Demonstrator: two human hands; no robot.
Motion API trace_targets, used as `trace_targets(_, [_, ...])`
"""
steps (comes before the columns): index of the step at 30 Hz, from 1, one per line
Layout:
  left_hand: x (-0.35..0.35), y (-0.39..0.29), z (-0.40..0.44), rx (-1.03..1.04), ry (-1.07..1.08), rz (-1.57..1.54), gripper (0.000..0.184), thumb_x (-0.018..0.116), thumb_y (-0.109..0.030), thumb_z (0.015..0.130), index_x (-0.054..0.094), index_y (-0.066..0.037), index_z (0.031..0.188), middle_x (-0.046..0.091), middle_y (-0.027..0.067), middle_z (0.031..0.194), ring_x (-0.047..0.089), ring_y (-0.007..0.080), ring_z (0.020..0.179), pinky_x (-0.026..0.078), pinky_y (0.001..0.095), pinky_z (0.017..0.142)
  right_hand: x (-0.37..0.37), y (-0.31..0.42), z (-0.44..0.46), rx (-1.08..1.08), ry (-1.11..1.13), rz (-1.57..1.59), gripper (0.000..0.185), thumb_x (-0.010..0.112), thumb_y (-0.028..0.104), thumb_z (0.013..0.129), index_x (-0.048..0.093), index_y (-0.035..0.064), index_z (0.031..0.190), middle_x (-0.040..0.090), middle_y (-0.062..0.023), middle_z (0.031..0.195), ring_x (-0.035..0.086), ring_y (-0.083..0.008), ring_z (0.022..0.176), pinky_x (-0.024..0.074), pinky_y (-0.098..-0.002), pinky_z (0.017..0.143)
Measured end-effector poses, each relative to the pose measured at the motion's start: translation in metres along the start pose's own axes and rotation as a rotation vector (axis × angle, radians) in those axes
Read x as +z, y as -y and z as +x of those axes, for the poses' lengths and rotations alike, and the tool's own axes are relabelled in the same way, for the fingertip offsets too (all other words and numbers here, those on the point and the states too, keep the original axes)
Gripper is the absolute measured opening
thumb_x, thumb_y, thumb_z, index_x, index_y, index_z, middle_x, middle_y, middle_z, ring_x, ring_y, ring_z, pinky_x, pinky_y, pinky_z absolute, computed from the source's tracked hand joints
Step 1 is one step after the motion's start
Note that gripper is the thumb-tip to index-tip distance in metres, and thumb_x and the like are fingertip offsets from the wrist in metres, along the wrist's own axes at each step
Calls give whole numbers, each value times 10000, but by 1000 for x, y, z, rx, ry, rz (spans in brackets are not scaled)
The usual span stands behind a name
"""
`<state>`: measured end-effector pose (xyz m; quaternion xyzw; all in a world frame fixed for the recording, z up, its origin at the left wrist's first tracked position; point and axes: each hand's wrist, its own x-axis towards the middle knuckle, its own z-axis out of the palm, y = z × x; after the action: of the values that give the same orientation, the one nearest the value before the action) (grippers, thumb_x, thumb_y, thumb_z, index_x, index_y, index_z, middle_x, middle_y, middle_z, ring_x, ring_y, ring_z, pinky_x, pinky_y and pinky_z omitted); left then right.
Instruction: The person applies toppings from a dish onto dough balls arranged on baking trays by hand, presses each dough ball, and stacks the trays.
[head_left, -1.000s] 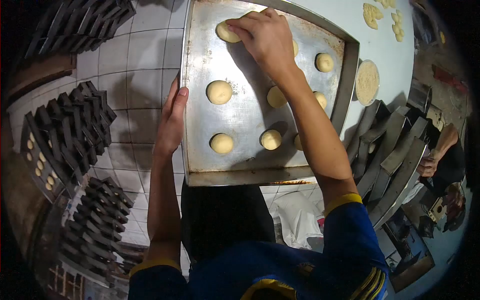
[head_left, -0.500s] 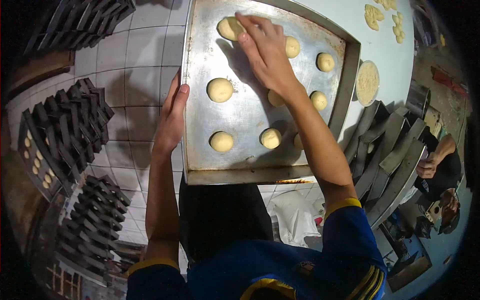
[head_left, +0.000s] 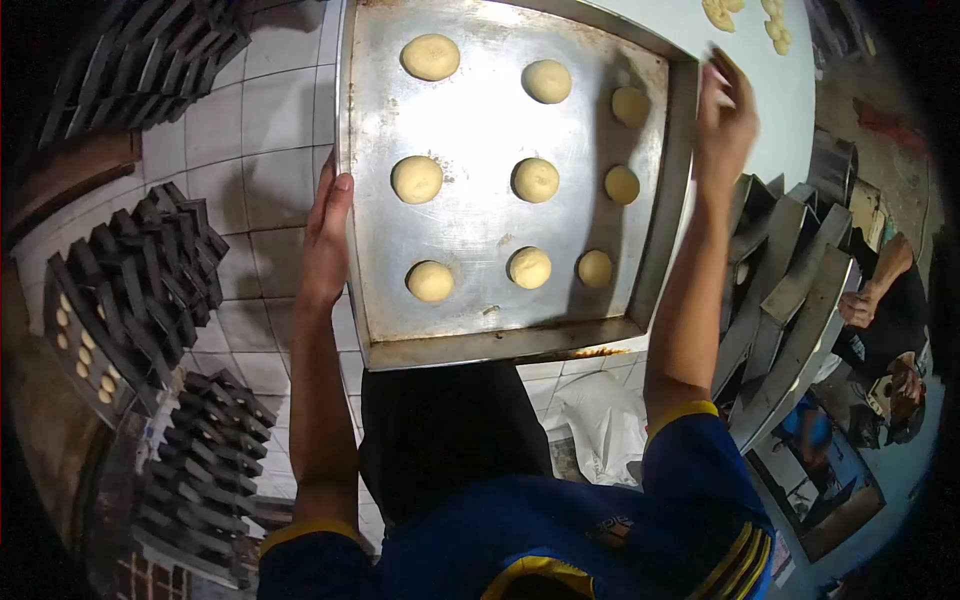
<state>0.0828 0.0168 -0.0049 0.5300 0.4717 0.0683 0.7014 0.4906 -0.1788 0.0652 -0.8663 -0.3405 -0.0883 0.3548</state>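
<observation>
The metal tray (head_left: 460, 225) lies in front of the person's body, with its near wall turned to the dark trousers (head_left: 450, 430) and its side walls running away from them; its far left corner is outside the view, so I cannot tell its long axis; nine dough balls (head_left: 535, 180) sit in it, three by three, the far left one somewhat oval, lengthwise from left to right. The left hand (head_left: 325, 240) pinches the tray's left edge, thumb on the rim; the right hand (head_left: 727, 125), fingers bent, is just beside the right wall, and whether it holds something I cannot tell.
</observation>
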Motion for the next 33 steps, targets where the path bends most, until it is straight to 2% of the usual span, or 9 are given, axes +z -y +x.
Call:
trace_targets(3, [-4,-3,1,-3,33,-29,705,421,-492,1130,335,-58,1679,436,196,1656,442,311,1500,341,402,1234,-60,-68,8,148,-9,-402,294,726,334,1028,823,117,1202,820,-120,1081,769,-225,903,584,-370,831])
trace_targets(5, [-7,8,5,-6,57,-38,737,436,-515,1126,328,-38,1677,420,190,1668,428,312,1511,331,402,1241,-71,-97,10,327,129,-550,341,739,424,983,828,169,1190,809,-162,1059,789,-308,932,592,-409,839])
trace_targets(8, [-18,36,17,-68,-20,-109,808,464,-563,1112,312,-2,1674,381,185,1693,383,310,1541,296,409,1263,-72,-148,8,151,227,-624,362,725,457,960,834,189,1178,799,-182,1024,774,-375,945,591,-433,858])
trace_targets(13, [-15,31,12,-35,-2,-90,821,469,-575,1109,314,0,1674,373,188,1699,355,302,1556,271,400,1274,-69,-136,11,117,164,-685,370,730,477,938,840,204,1163,789,-208,976,766,-400,942,589,-461,861])
trace_targets(15, [-14,29,12,-21,5,-83,826,471,-580,1108,315,1,1674,370,189,1701,345,298,1562,261,396,1278,-76,-118,11,267,166,-636,331,757,393,957,840,150,1166,816,-156,986,786,-321,925,589,-408,856])
trace_targets(18, [-12,25,13,1,2,-53,834,474,-587,1106,316,2,1674,365,191,1704,328,293,1571,246,391,1284,-91,-148,2,453,169,83,280,783,223,996,821,16,1181,817,-49,1066,699,-128,973,515,-256,906])
trace_targets(25, [-7,14,15,35,-26,37,803,466,-566,1117,341,10,1663,419,197,1672,393,288,1534,291,378,1258,-66,-15,-89,894,377,743,325,770,214,998,775,11,1252,765,-41,1181,652,-135,1040,459,-276,983])
trace_targets(29, [-1,0,8,-28,-31,-1,764,467,-553,1118,373,-21,1659,472,184,1640,426,280,1514,309,374,1244,-20,110,-154,701,907,730,210,821,162,948,827,32,1113,776,-19,1033,637,-91,915,496,-269,846])
trace_targets(33, [-8,12,15,34,15,-33,701,455,-537,1127,415,-72,1651,521,153,1605,458,257,1487,332,369,1223,28,155,-198,-122,883,521,180,859,143,845,834,104,1018,714,-30,909,606,-233,841,519,-380,802])
